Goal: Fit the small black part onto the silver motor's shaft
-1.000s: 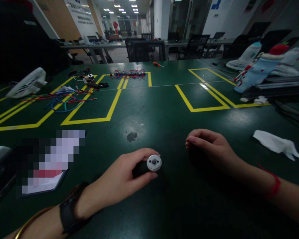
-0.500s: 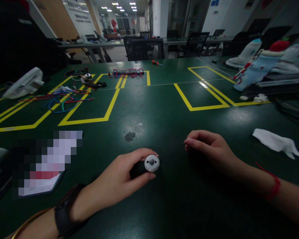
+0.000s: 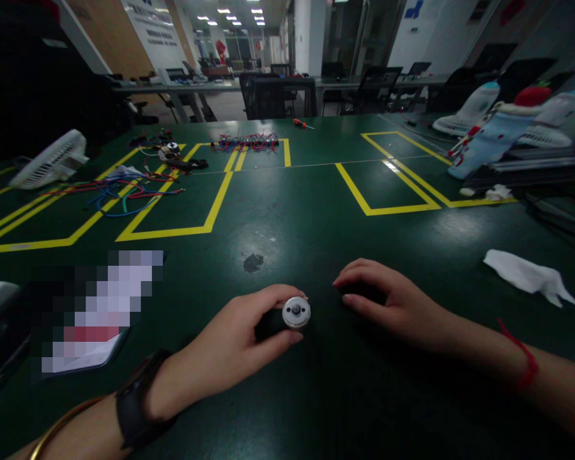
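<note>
A small round silver metal part (image 3: 296, 312), like a little motor with a shaft at its centre and two dark holes, faces up near the middle of the green table (image 3: 287, 243). My left hand (image 3: 249, 338) grips it from the left between thumb and fingers. To the right, my right hand (image 3: 388, 297) is held apart from the part, thumb and fingers separated, with nothing between them. A dark watch is on my left wrist and a red string on my right.
A pixelated phone-like item (image 3: 105, 306) lies at left, a white tissue (image 3: 529, 275) at right. Farther back are tangled wires (image 3: 124, 188), a white fan (image 3: 52, 160), a row of wired parts (image 3: 246, 142), an orange screwdriver (image 3: 301, 124) and a blue bottle (image 3: 491, 140).
My right hand has moved left, closer to the metal part, and its thumb and fingers have spread apart. My left hand still grips the part.
</note>
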`<state>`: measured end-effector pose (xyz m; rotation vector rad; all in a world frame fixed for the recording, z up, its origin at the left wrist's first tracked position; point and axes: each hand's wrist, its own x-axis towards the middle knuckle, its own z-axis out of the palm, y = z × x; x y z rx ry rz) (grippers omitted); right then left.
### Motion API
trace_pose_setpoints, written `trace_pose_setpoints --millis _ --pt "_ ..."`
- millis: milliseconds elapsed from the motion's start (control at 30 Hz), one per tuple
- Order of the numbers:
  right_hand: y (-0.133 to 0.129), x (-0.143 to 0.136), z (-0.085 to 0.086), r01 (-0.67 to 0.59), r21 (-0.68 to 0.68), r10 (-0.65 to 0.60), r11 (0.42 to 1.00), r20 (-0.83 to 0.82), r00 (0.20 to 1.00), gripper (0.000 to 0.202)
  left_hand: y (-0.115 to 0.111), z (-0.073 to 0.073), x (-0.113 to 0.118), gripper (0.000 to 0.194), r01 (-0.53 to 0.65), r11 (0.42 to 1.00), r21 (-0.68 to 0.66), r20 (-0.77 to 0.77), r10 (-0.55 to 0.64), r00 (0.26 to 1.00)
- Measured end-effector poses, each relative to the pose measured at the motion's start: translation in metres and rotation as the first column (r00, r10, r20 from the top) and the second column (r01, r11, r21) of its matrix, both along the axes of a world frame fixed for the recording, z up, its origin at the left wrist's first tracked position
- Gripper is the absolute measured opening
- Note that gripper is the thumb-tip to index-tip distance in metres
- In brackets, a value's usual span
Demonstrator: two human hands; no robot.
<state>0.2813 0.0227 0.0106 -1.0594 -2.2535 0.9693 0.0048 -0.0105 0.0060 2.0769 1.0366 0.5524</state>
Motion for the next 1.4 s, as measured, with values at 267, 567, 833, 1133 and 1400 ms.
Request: trace_pose_setpoints --millis 267,567,833,1133,1400 --pt "-0.009 -0.029 0.029 -0.175 0.338 0.136 0.925 0.137 0.981 0.019 -0.001 -0.001 0.002 0.034 0.003 1.000 0.005 0.042 -0.004 0.999" --pt "-0.004 -0.054 0.039 -0.157 0.431 0.128 0.889 0.095 0.987 0.012 0.000 -0.001 0.002 0.030 0.004 1.000 0.010 0.044 -0.005 0.999" --pt "-0.002 -0.016 0.024 -0.089 0.220 0.074 0.972 0.077 0.994 0.010 0.000 0.002 0.003 0.035 0.005 1.000 0.000 0.039 -0.005 0.999" --pt "-0.007 -0.006 -0.002 -0.188 0.196 0.136 0.962 0.252 0.958 0.014 0.000 0.004 0.002 0.036 0.007 1.000 -0.005 0.025 -0.007 1.000" --pt "-0.004 0.003 -0.001 -0.017 -0.055 0.012 0.998 -0.089 0.996 0.018 -0.001 0.002 0.002 0.037 0.002 1.000 -0.018 0.005 -0.002 1.000"
